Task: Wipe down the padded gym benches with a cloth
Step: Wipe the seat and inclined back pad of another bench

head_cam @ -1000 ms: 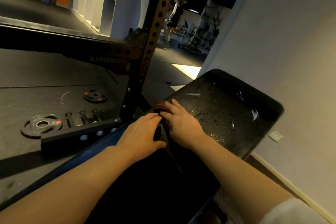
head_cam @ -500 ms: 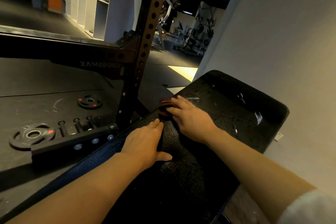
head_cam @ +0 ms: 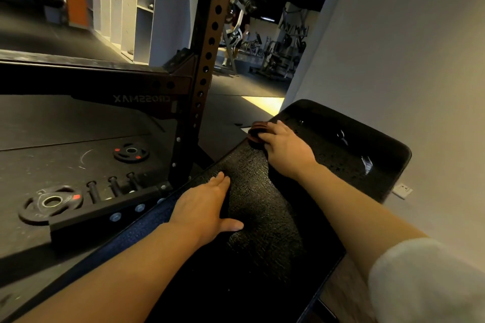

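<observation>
A black padded bench (head_cam: 328, 165) runs from the lower middle up toward the wall, its far part glistening wet. A small dark reddish-brown cloth (head_cam: 254, 130) lies bunched at the bench's far left edge. My right hand (head_cam: 287, 148) lies over the cloth and presses it onto the pad with fingers laid forward; most of the cloth is hidden beneath them. My left hand (head_cam: 204, 208) rests flat on the pad nearer to me, by the left edge, fingers straight and thumb spread out.
A perforated rack upright (head_cam: 207, 60) stands just left of the bench, with its base bar (head_cam: 110, 214) on the floor. Two weight plates (head_cam: 51, 203) (head_cam: 131, 152) lie on the rubber floor. A pale wall (head_cam: 406, 60) with a socket (head_cam: 402, 189) runs along the right.
My right hand has slid the cloth away from me along the bench's left edge. The left hand stayed on the pad, so the two hands are now well apart.
</observation>
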Motion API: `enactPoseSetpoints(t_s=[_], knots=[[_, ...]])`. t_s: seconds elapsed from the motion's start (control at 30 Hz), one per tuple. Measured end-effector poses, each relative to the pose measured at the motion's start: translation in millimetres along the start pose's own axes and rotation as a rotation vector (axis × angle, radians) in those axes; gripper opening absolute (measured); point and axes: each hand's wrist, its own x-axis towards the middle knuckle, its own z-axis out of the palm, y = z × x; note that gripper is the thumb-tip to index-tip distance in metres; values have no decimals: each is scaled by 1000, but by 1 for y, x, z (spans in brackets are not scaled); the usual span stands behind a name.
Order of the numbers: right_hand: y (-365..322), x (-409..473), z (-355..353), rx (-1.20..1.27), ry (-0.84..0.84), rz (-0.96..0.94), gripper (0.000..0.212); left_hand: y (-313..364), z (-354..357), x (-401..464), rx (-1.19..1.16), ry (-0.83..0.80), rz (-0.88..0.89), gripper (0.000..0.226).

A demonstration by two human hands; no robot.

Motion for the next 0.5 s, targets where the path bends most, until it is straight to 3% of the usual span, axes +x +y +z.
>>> enactPoseSetpoints(t_s=[0.1, 0.3, 0.5], knots=[[-18, -4, 10, -2, 62, 46, 49, 0, 1, 1, -7, 9, -6, 101], [-36, -36, 18, 32, -69, -267, 46, 1, 0, 0, 23, 18, -15, 99], [13, -5, -2, 20, 75, 78, 44, -1, 1, -2, -20, 27, -12, 99]])
